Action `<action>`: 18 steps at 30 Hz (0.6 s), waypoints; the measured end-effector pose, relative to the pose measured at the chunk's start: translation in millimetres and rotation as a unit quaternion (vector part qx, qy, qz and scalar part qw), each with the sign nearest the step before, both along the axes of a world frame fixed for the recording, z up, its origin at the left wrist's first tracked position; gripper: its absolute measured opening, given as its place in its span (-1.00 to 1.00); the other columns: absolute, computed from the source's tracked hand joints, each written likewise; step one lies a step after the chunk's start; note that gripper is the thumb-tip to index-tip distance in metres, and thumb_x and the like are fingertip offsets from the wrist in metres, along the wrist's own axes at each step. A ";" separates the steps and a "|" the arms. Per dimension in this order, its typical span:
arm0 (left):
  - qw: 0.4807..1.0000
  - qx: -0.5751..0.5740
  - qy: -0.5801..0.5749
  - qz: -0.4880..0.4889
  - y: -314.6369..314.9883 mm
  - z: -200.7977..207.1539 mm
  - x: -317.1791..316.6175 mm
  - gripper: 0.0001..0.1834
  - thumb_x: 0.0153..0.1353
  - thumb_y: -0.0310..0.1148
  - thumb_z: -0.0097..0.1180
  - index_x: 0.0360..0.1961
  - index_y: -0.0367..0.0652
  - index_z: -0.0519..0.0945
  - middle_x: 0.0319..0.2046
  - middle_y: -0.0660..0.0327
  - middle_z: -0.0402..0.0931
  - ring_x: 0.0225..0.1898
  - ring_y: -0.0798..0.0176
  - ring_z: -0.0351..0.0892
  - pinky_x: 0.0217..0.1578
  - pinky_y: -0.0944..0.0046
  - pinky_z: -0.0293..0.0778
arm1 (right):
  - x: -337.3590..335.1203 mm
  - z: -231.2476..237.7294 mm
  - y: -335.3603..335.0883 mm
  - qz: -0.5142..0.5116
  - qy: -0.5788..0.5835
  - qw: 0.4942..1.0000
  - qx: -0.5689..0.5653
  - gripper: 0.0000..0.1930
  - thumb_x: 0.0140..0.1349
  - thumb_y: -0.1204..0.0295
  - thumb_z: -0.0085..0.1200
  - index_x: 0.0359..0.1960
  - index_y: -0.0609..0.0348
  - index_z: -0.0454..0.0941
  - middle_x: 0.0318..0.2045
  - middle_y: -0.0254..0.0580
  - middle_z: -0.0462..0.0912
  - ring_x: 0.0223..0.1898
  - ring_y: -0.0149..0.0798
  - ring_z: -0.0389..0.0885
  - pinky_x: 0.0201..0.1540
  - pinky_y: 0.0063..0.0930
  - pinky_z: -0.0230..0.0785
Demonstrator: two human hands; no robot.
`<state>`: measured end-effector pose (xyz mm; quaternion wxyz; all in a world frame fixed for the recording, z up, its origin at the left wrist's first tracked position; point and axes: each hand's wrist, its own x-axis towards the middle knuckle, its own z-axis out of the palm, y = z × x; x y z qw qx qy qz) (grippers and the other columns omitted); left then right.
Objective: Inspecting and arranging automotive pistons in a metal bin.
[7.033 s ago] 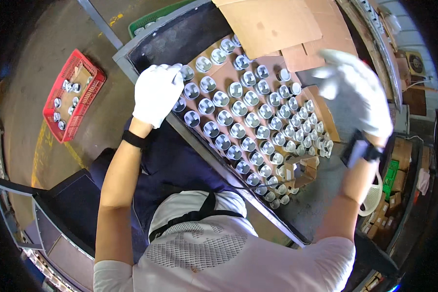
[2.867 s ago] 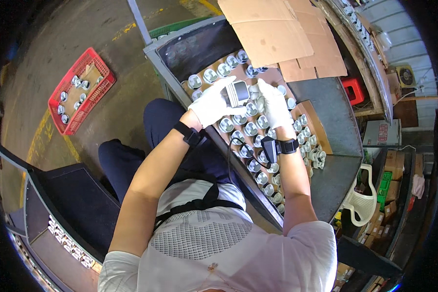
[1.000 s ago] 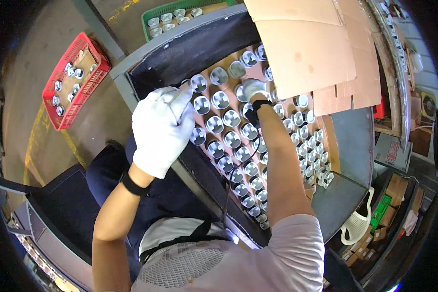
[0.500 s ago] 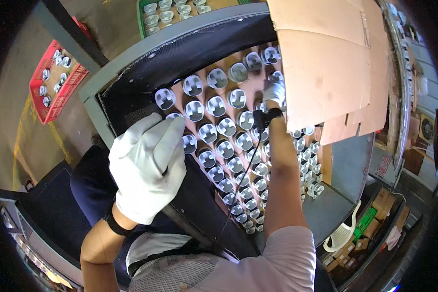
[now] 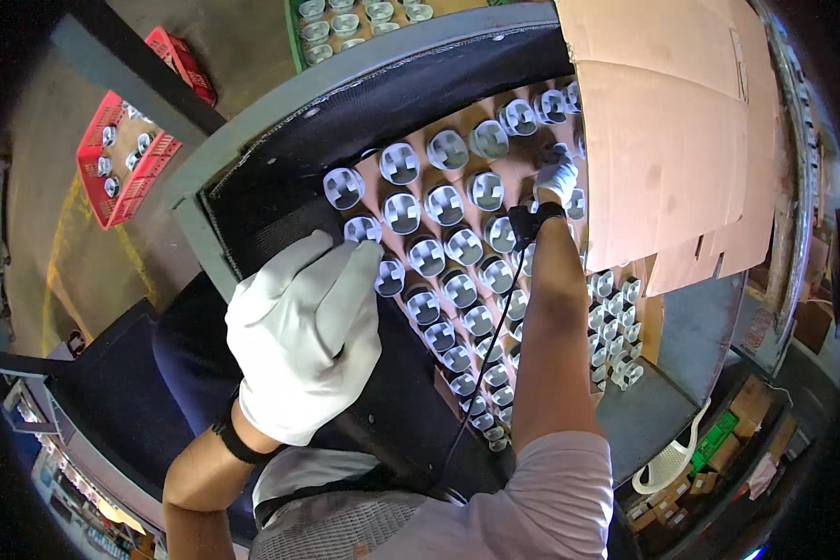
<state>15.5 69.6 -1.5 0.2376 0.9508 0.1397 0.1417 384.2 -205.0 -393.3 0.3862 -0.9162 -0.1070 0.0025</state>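
- Compared with half a second back, the right hand (image 5: 557, 175) has pushed further out to the far rows, next to the edge of the cardboard sheet (image 5: 667, 131), and the left hand (image 5: 305, 336) has come up bigger and closer to the camera, fingers now spread over the near row.
- Right hand looks curled around one of the metal cups (image 5: 446, 149) at the far end of the tray (image 5: 252, 201), but honestly it's small and half hidden by the cardboard, so I can't tell for sure if it's clamped on one or just resting there.
- Left hand is loose and flat, not gripping anything, with fingertips touching or just over a cup in the row nearest the body.
- Rest of the cups sit upright in diagonal rows between the two hands and on past the right forearm.
- If I were doing this pick: get the fingers round the cup's wall rather than its rim, lift straight up so neighbours don't tip, and keep the sleeve and that dangling cable off the rows.
- Further out from the left hand: a red crate (image 5: 119, 159) with more cups on the floor, and a green crate (image 5: 345, 23) beyond the tray.
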 end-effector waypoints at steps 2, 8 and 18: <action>1.000 0.003 -0.020 -0.003 0.6 -1.8 -0.1 -0.52 -0.12 -0.59 0.25 -0.06 -0.11 0.65 -0.16 0.23 0.64 -0.11 0.04 0.60 -0.11 0.16 0.53 | -3.3 13.0 1.0 -0.006 -0.032 0.999 0.015 -0.78 0.26 0.55 -0.02 -0.20 0.12 0.70 -0.45 -0.37 0.66 -0.41 -0.38 0.59 -0.32 -0.46 0.42; 0.997 0.013 -0.077 0.002 -2.3 -3.4 -1.4 -0.58 -0.12 -0.60 0.26 -0.13 -0.14 0.66 -0.24 0.20 0.63 -0.16 0.05 0.61 -0.17 0.14 0.53 | -63.3 73.2 -20.7 0.083 0.084 0.979 -0.168 -0.79 0.30 0.52 0.00 -0.14 0.10 0.69 -0.43 -0.34 0.68 -0.45 -0.30 0.58 -0.33 -0.46 0.46; 0.984 0.075 -0.163 -0.001 -4.0 -16.6 -9.8 -0.72 -0.06 -0.52 0.26 -0.24 -0.09 0.68 -0.40 0.17 0.61 -0.26 0.07 0.61 -0.19 0.14 0.54 | -184.2 153.5 -39.3 0.246 0.327 0.887 0.214 -0.63 0.42 0.30 -0.17 0.18 0.11 0.42 0.17 -0.09 0.51 0.17 -0.12 0.48 0.27 -0.10 0.33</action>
